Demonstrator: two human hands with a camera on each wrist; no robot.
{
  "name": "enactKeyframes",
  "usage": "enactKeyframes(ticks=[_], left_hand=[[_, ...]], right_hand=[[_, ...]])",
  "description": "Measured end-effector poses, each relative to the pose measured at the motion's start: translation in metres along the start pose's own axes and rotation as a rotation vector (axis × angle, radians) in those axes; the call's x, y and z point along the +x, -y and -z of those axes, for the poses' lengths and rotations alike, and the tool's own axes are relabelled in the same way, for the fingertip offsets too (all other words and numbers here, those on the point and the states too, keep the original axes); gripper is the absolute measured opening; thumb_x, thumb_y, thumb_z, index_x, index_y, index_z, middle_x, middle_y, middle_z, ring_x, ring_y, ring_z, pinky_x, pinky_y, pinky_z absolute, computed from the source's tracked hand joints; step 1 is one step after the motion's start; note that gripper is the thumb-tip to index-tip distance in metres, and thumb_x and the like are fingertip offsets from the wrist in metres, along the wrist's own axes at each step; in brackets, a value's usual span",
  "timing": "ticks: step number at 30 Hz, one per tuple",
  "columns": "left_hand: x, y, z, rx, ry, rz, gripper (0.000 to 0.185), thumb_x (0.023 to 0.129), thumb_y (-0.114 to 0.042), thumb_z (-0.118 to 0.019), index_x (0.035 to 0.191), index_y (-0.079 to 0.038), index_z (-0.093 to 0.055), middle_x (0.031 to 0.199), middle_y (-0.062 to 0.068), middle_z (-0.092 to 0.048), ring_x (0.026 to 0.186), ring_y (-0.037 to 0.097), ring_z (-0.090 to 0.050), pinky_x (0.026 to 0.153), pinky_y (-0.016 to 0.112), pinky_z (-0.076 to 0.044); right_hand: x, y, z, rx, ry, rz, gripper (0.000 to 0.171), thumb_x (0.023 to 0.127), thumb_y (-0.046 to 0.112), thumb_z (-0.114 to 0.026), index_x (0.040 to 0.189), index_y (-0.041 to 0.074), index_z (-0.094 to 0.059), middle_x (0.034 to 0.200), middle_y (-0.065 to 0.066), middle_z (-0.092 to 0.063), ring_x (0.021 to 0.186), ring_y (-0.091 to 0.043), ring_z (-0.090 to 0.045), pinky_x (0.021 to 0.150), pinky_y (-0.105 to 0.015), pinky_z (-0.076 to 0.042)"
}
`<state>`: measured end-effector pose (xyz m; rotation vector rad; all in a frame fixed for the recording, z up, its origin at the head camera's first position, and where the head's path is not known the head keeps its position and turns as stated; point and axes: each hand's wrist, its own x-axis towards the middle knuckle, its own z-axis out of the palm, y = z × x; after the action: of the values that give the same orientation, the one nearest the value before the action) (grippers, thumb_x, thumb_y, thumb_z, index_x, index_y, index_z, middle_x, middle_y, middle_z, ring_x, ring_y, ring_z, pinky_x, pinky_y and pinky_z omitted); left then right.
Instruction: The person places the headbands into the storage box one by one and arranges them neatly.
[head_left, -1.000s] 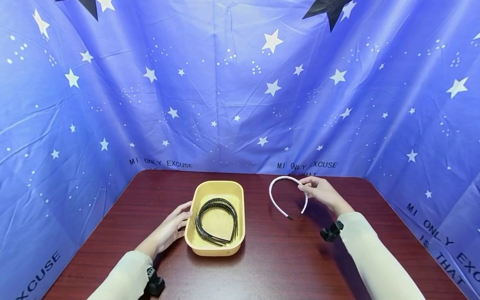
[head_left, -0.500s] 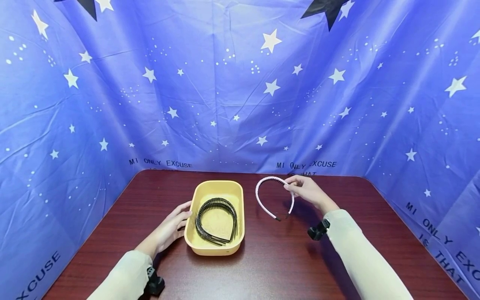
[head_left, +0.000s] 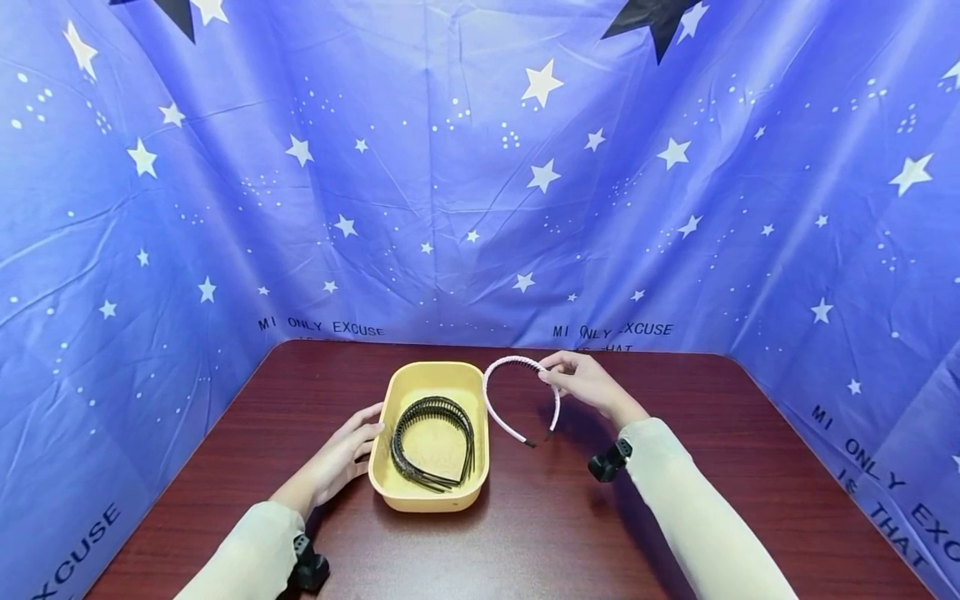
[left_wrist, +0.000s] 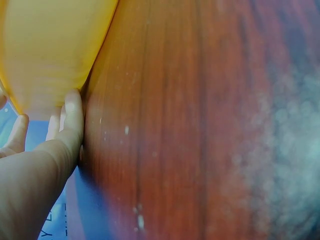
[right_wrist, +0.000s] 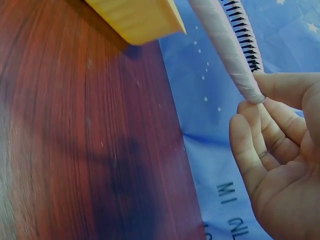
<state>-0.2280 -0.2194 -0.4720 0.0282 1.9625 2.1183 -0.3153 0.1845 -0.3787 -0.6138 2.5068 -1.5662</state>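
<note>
A pale pink headband (head_left: 495,403) with dark comb teeth along its inner side is pinched between the thumb and fingers of my right hand (head_left: 588,387). It hangs above the table, its left side right at the yellow box's right rim. In the right wrist view the headband (right_wrist: 222,47) rises from the fingertips. My left hand (head_left: 337,457) rests its extended fingers against the left side of the yellow plastic box (head_left: 431,503); the left wrist view shows these fingers (left_wrist: 73,107) along the box wall. Several black headbands (head_left: 402,462) with teeth lie nested inside the box.
The box stands on a dark red wood-grain table (head_left: 555,525). A blue curtain (head_left: 420,183) with white stars and black lettering closes off the back and both sides of the table.
My right hand has carried the pink headband leftward, from well right of the box to its right rim. My left hand and the box have stayed in place.
</note>
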Motion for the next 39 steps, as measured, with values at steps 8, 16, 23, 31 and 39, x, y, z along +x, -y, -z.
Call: enactKeyframes(ticks=[8,16,23,31,39], left_hand=[[0.0,0.0,0.0,-0.016,-0.008,0.011,0.057,0.104,-0.028,-0.052,0.156,-0.02,-0.029,0.136,0.016,-0.053,0.115,0.025,-0.057,0.093,0.044,-0.049],[-0.001,-0.001,-0.001,-0.015,-0.009,0.008,0.057,0.104,-0.027,-0.052,0.156,-0.019,-0.03,0.135,0.016,-0.054,0.114,0.025,-0.057,0.092,0.044,-0.049],[-0.001,-0.001,-0.001,-0.005,0.003,-0.002,0.059,0.104,-0.027,-0.051,0.157,-0.018,-0.026,0.135,0.016,-0.053,0.114,0.024,-0.058,0.092,0.043,-0.049],[-0.001,0.0,-0.001,-0.006,-0.009,0.003,0.058,0.104,-0.027,-0.052,0.156,-0.019,-0.029,0.134,0.016,-0.054,0.113,0.026,-0.058,0.092,0.043,-0.049],[-0.001,0.0,-0.001,-0.005,-0.002,-0.001,0.058,0.104,-0.026,-0.052,0.157,-0.018,-0.028,0.133,0.016,-0.054,0.113,0.025,-0.058,0.092,0.044,-0.049]], right_hand=[[0.02,-0.023,-0.024,0.043,0.025,0.025,0.032,0.096,0.011,-0.068,0.12,-0.009,-0.062,0.08,0.0,-0.064,0.071,-0.017,-0.059,0.074,-0.046,-0.054],[0.026,-0.017,-0.044,0.018,0.041,0.049,0.032,0.093,0.017,-0.071,0.118,-0.003,-0.066,0.085,-0.007,-0.065,0.071,-0.017,-0.058,0.071,-0.039,-0.051],[0.027,-0.005,-0.058,-0.015,0.071,0.055,0.03,0.093,0.019,-0.071,0.117,0.001,-0.068,0.09,-0.016,-0.066,0.072,-0.016,-0.058,0.074,-0.047,-0.052],[0.032,0.006,-0.076,0.001,0.108,0.091,0.025,0.094,0.016,-0.069,0.115,0.001,-0.069,0.087,-0.012,-0.065,0.07,-0.018,-0.058,0.071,-0.045,-0.053],[0.037,0.013,-0.093,0.023,0.129,0.071,0.021,0.094,0.019,-0.07,0.111,0.007,-0.07,0.084,-0.004,-0.062,0.071,-0.015,-0.059,0.074,-0.052,-0.054]])
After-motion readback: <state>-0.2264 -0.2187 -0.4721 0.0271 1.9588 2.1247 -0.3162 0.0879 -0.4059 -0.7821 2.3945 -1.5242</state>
